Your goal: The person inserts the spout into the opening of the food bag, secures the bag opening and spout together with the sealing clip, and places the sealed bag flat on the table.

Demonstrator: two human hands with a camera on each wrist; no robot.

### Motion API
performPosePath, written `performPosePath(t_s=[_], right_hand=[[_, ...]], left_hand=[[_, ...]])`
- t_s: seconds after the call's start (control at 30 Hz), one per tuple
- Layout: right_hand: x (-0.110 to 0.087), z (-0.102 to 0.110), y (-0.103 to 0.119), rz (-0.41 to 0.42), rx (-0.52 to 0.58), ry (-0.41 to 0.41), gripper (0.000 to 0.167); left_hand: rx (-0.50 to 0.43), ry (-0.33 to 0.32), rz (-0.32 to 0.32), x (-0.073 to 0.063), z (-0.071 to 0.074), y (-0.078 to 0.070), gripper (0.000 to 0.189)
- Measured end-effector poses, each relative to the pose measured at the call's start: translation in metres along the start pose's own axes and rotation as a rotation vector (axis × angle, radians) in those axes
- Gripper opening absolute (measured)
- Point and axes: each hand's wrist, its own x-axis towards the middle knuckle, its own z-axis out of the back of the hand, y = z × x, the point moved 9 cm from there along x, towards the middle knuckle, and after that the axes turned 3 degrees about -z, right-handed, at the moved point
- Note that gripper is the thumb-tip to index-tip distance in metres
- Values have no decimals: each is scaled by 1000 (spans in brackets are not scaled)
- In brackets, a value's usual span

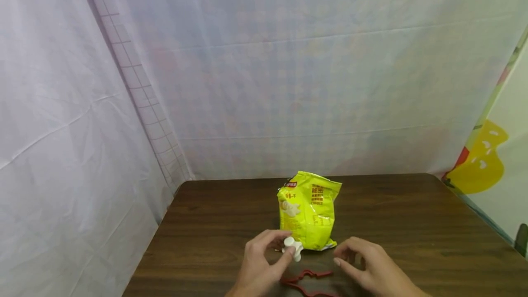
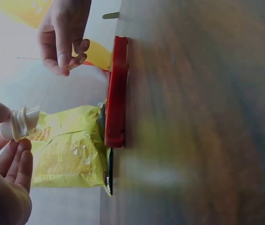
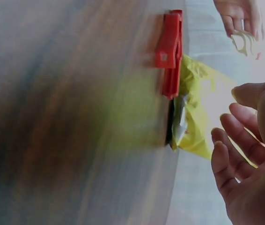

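Just in front of the yellow snack bag (image 1: 310, 214), my left hand (image 1: 259, 260) pinches a small white plastic piece (image 1: 292, 247) between thumb and fingers. The piece has a round, cap-like end and a lobed, ridged body, plain in the left wrist view. My right hand (image 1: 373, 264) hovers to the right of the bag, its fingers loosely bent and holding nothing. On the table between the hands lies a red plastic clip (image 2: 117, 93), its two arms spread apart. The bag stands upright behind it, printed side forward.
A dark wood-grain table (image 1: 214, 223) spreads beneath everything. White curtains (image 1: 297, 72) hang behind it and at the left. At the right is a pale panel with a yellow printed shape (image 1: 480, 164).
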Motion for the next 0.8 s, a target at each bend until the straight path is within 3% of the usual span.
performPosePath(t_s=[0.23,0.43,0.8], right_hand=[[7,17,7,29,-48,-128,19],[14,31,14,85,-69,-217,32],[25,51,23,140,-141,-296,38]], left_hand=[[16,-24,43,8,7,2,21],[45,-60,22,15,13,2,21],[49,-115,43,28,22,8,20]])
